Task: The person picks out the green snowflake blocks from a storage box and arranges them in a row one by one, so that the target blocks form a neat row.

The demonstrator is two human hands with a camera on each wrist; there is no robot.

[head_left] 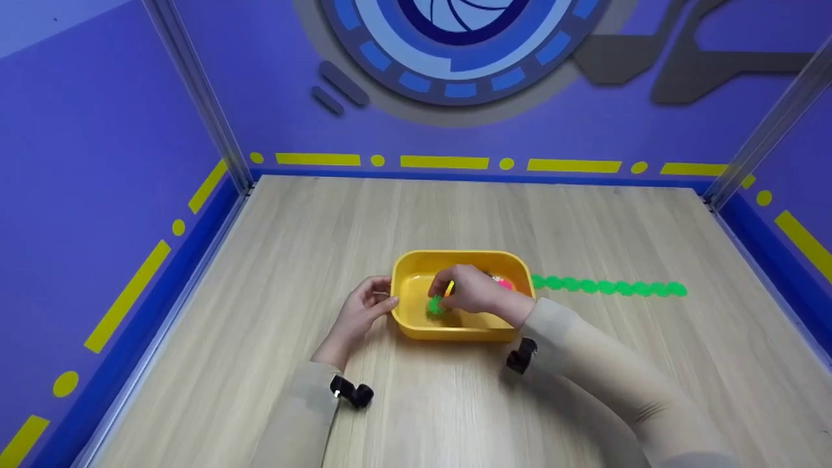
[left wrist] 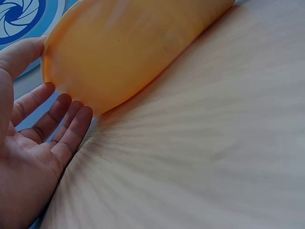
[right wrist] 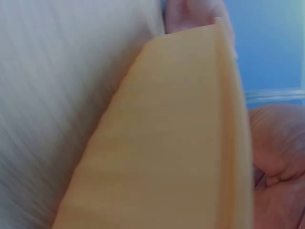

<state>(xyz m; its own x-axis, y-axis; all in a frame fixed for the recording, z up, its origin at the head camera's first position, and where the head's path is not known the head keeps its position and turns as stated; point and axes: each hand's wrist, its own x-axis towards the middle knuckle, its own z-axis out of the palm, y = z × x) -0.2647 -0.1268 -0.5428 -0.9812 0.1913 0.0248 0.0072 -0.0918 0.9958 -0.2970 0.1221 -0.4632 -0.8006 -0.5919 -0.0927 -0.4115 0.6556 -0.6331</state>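
Note:
A yellow plastic bin (head_left: 461, 335) stands on the table. My left hand (head_left: 357, 312) grips its left end, with the thumb at the rim and the fingertips against the outer wall (left wrist: 114, 52). My right hand (head_left: 478, 292) reaches into the bin, fingers bent down. Between its thumb and fingertips is a small green bumpy-edged disc (head_left: 435, 305). A bit of orange and yellow (head_left: 449, 290) shows by those fingers. Pink pieces (head_left: 504, 284) lie at the bin's right end, partly hidden by the right hand. In the right wrist view, the bin's wall (right wrist: 157, 133) hides the fingertips.
A straight row of green bumpy-edged discs (head_left: 611, 287) runs rightward from the bin's right side across the wooden table (head_left: 416, 403). Purple-blue panels (head_left: 84, 214) enclose the table at the left, back and right. Small black cameras sit on both wrists.

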